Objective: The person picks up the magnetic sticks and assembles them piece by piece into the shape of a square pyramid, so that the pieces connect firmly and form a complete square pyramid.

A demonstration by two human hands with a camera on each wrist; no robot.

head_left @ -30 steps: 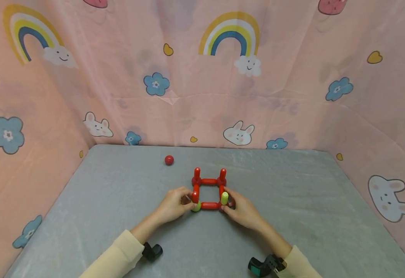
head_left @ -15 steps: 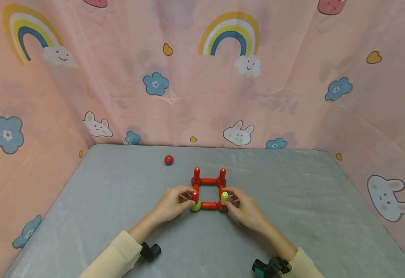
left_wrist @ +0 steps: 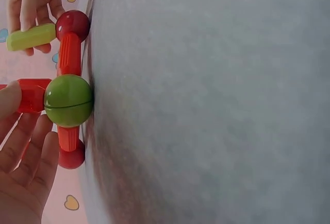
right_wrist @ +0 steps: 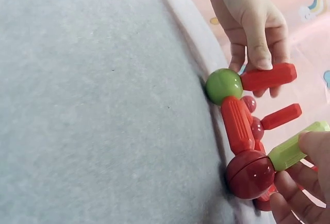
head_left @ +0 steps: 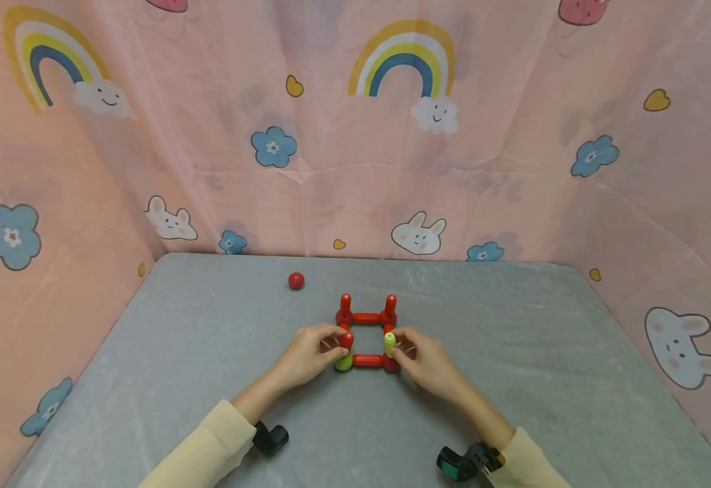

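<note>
Grey felt tabletop (head_left: 514, 379) w/ pink cartoon-print curtain (head_left: 514, 169) on 3 sides, left hand (head_left: 306, 352) pinching red upright rod (head_left: 346, 341), right hand (head_left: 425, 359) pinching green upright rod (head_left: 389, 344), square rod-and-ball frame (head_left: 365, 339) btwn hands, red ball (head_left: 296, 280) beyond left hand.

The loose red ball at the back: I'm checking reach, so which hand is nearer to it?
Left. The left hand lies in front of the red ball, slightly right; the right hand is farther right, beyond the frame.

In front of me is a grey, felt-like table top (head_left: 209, 379). On it, near the middle, stands a square frame of red plastic rods and balls (head_left: 365, 318) with one green ball (head_left: 343, 363) at its near left corner. Far left of it lies a loose red ball (head_left: 296, 280).
</note>
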